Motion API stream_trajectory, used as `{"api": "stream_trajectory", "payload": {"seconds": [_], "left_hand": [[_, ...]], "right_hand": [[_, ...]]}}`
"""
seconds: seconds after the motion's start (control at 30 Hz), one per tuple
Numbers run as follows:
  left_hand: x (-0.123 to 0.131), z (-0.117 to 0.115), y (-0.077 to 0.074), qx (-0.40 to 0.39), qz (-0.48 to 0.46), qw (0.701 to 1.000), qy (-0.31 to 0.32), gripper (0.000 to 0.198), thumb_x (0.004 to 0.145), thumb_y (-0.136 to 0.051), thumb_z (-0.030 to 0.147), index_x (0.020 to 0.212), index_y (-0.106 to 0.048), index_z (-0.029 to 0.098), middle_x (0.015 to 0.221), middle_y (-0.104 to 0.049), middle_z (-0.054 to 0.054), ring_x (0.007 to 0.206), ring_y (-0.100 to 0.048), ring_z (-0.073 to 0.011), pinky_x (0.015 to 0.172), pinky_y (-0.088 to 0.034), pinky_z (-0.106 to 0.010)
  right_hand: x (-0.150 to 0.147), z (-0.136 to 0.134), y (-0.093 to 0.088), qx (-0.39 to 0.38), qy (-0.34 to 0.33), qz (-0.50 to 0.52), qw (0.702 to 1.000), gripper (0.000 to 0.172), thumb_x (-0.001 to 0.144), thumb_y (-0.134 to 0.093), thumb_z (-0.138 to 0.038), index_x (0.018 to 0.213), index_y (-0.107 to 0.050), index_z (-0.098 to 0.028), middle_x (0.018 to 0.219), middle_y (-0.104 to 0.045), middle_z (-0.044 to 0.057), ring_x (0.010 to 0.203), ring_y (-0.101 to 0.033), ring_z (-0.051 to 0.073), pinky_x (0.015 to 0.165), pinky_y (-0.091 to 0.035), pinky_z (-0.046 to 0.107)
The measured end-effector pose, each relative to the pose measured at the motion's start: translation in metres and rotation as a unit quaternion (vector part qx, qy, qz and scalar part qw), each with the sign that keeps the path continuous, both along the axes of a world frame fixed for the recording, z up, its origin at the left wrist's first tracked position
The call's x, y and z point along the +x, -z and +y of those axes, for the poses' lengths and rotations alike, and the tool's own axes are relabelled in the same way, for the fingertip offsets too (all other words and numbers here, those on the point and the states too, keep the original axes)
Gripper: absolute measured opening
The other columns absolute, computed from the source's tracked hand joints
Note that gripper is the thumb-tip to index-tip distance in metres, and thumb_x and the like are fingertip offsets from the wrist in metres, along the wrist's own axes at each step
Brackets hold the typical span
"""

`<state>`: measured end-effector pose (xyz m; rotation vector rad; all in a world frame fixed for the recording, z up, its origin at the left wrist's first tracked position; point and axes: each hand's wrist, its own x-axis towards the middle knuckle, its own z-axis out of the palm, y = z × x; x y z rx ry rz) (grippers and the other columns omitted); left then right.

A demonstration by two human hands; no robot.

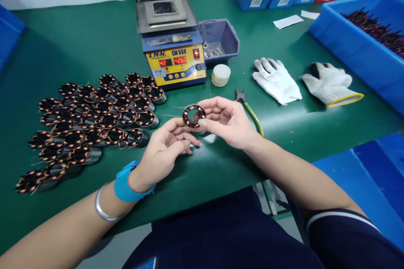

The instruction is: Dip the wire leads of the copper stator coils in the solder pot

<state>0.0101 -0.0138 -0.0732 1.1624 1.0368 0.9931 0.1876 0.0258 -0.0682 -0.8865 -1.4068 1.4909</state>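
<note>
In my right hand (225,124) is a ring-shaped motor stator (185,121) with copper windings, gripped between thumb and fingers. Two thin wire leads stick out from it to the left. My left hand (167,145) is beside the stator, its fingers loosely bent and apart. The left index fingertip meets the stator's lower left edge; whether it presses on it I cannot tell. Several more wound stators (109,120) stand in rows on the green table (202,189), left of my hands. Green-handled cutting pliers (253,116) lie just beyond my right hand.
A yellow-and-blue solder pot unit (176,65) with lit red displays stands behind my hands, a knife (170,40) on its ledge. Nearby are a purple bin (235,42), a round white block (221,75), white gloves (276,82) and a large blue crate (353,46).
</note>
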Motion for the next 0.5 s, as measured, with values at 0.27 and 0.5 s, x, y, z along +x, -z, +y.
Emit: {"api": "stream_trajectory", "payload": {"seconds": [0.27, 0.5], "left_hand": [[-0.006, 0.009, -0.001, 0.013, 0.041, 0.999, 0.002, 0.034, 0.068, -0.080, 0.038, 0.089, -0.068, 0.014, 0.068, -0.067, -0.004, 0.057, -0.061, -0.0143, 0.049, -0.049, -0.022], [-0.016, 0.015, -0.007, 0.028, 0.099, 0.993, 0.056, 0.035, 0.078, -0.073, 0.042, 0.058, -0.059, 0.016, 0.051, -0.057, -0.002, 0.046, -0.050, -0.0101, 0.045, -0.040, -0.022]], "right_hand": [[-0.002, -0.007, 0.000, 0.060, -0.007, -0.061, 0.996, 0.047, 0.073, -0.077, -0.043, 0.106, -0.060, -0.014, 0.097, -0.070, 0.008, 0.081, -0.067, 0.016, 0.070, -0.057, 0.027], [0.000, -0.006, 0.000, 0.111, 0.029, -0.087, 0.990, 0.037, 0.074, -0.073, -0.033, 0.105, -0.060, -0.015, 0.094, -0.069, 0.007, 0.081, -0.065, 0.015, 0.067, -0.055, 0.026]]}}
